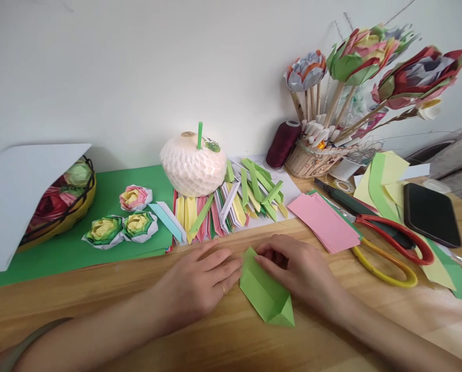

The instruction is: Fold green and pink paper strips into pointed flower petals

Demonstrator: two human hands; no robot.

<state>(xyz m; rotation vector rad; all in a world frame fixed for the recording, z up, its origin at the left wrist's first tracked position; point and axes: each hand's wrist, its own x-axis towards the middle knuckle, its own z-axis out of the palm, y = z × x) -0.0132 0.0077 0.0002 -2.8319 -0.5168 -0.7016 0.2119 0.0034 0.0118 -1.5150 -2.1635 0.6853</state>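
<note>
A piece of light green folded paper (265, 292) lies on the wooden table between my hands, its corners creased into points at both ends. My right hand (298, 263) pinches its upper right edge with thumb and curled fingers. On the other side my left hand (200, 279), with a ring on one finger, rests with fingers stretched out, tips near the paper's upper left edge. Whether those fingertips touch the paper I cannot tell. Just beyond the hands sits a row of folded paper strips (203, 219) in yellow, pink, white and green.
Pink paper slips (326, 222), scissors (394, 232) and a phone (432, 214) lie at right. Behind stand a white textured container (192, 165), a thread spool (282, 144) and a basket (308, 160) of paper flowers. Three small paper flowers (136, 198) are on green sheets at left.
</note>
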